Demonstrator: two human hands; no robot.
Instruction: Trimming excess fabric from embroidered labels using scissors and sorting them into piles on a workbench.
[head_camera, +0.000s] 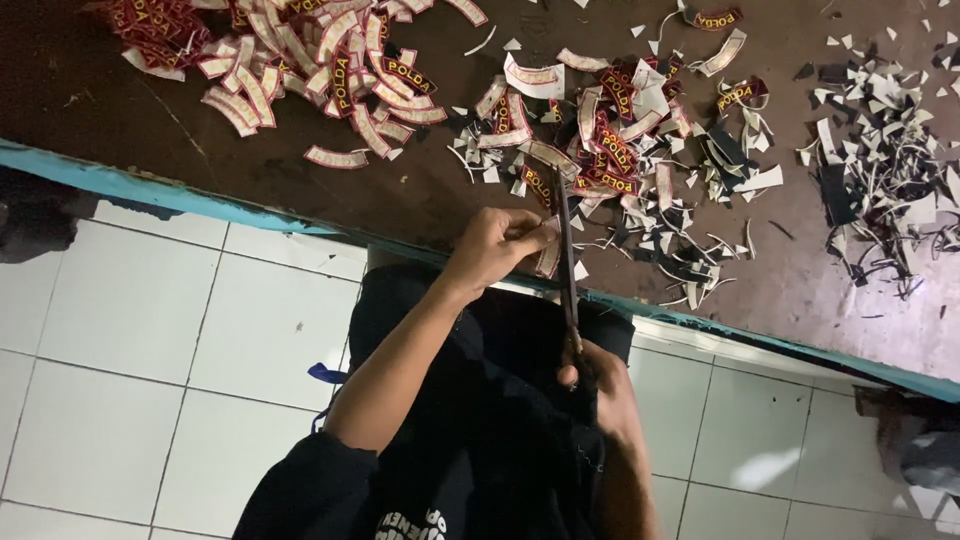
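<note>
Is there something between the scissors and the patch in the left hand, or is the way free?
Nothing visible is in the way. The left hand holds the patch above the table edge, and the scissors, held by the right hand, already lie right against it. Scraps lie beyond, on the table.

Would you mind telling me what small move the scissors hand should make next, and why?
Probably close the scissors a little further along the edge of the curved patch. The left hand pinches that patch at the table edge, the blades lie right against it, and the right hand holds the handles; trimmings lie beyond.
</note>
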